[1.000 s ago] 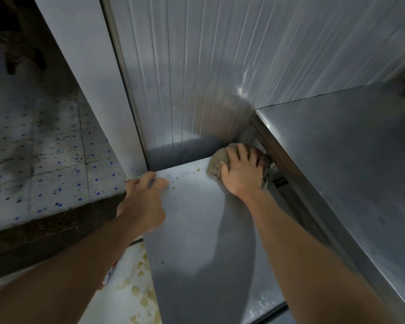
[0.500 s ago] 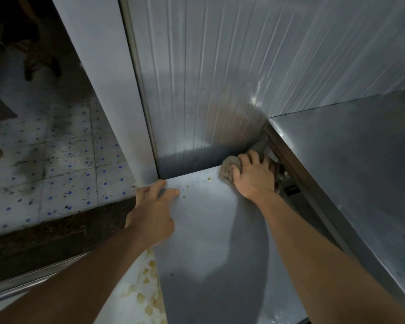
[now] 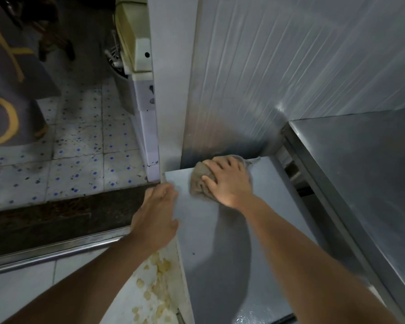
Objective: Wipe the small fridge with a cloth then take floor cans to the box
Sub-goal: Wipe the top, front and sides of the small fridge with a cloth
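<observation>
Both forearms run off the bottom edge of the frame, and motion blur softens the hands. At frame centre, the right hand (image 3: 227,181) lies flat over one crumpled brown cloth (image 3: 200,181), fingers spread and lightly bent, pressing it onto the grey top of the small fridge (image 3: 220,242) near its far edge; much of the cloth is hidden under the palm. The left hand (image 3: 157,216) rests on the fridge top's left edge, fingers loosely extended and holding nothing, their tips smeared. One steel counter (image 3: 360,183) fills the right side, cut off by the frame. Tiled floor (image 3: 80,164) shows at the left.
</observation>
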`<state>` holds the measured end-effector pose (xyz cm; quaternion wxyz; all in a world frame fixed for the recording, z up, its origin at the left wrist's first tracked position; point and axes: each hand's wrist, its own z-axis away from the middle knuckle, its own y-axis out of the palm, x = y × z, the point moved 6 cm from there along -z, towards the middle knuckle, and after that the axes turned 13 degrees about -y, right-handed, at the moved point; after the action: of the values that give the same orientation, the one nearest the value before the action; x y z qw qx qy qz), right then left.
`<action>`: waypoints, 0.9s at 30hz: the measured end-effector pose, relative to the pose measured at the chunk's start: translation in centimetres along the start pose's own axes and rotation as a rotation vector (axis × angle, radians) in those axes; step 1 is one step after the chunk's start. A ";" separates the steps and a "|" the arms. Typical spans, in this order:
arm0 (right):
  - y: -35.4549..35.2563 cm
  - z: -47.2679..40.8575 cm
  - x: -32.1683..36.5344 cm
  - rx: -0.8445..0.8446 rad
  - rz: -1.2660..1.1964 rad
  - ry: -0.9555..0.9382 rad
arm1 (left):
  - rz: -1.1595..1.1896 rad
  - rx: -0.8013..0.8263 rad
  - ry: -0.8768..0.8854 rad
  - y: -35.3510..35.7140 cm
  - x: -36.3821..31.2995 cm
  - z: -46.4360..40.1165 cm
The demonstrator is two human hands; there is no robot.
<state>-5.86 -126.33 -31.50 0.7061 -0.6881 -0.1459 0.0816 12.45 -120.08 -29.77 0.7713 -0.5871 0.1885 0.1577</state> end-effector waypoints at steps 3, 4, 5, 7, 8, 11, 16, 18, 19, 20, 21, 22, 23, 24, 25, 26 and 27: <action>-0.7 0.9 -5.0 -0.018 0.064 0.164 | 0.045 0.019 0.006 0.1 0.1 0.4; -0.8 1.1 -5.6 -0.029 0.079 0.203 | 0.060 0.023 0.005 0.0 0.1 0.2; -0.7 1.0 -5.3 -0.035 0.081 0.217 | 0.070 0.027 0.006 0.0 0.0 0.0; -0.2 0.3 -2.5 -0.030 0.043 0.191 | 0.067 0.046 -0.001 -0.1 -0.2 -0.1; 0.0 -0.1 -0.5 -0.026 0.024 0.157 | 0.066 0.057 -0.007 -0.2 -0.2 -0.2; 0.5 -0.4 5.5 -0.043 -0.013 0.064 | 0.144 0.089 -0.009 -0.8 0.5 0.4; 1.6 -0.6 12.2 0.002 -0.011 0.013 | 0.150 0.043 -0.062 -2.4 4.1 1.9; 1.6 -1.0 13.1 0.045 0.031 0.011 | 0.144 0.051 -0.076 -2.8 5.0 2.4; 1.6 -1.1 13.2 0.065 0.040 0.018 | 0.131 0.066 -0.074 -2.9 5.2 2.6; 1.4 -1.1 13.1 0.075 0.038 0.021 | 0.120 0.080 -0.071 -3.0 5.3 2.8; 1.3 -1.0 13.2 0.074 0.028 0.020 | 0.113 0.090 -0.069 -3.0 5.3 3.0; 1.1 -0.7 13.2 0.070 0.011 0.015 | 0.106 0.098 -0.071 -3.1 5.3 3.3; 1.0 -0.1 13.5 0.066 -0.008 0.004 | 0.095 0.106 -0.071 -3.1 5.2 3.4; 1.0 0.9 13.7 0.063 -0.024 -0.013 | 0.083 0.112 -0.071 -3.2 5.1 3.5; 1.1 2.4 14.1 0.056 -0.029 -0.033 | 0.076 0.120 -0.071 -3.2 5.0 3.6; 1.1 4.3 14.5 0.044 -0.025 -0.050 | 0.077 0.130 -0.072 -3.2 4.8 3.6; 1.1 6.3 14.7 0.029 -0.016 -0.061 | 0.083 0.141 -0.074 -3.2 4.5 3.7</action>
<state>6.07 -115.70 -31.14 0.7117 -0.6739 -0.1719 0.0988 18.30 -117.27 -28.34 0.8100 -0.5167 0.1947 0.1973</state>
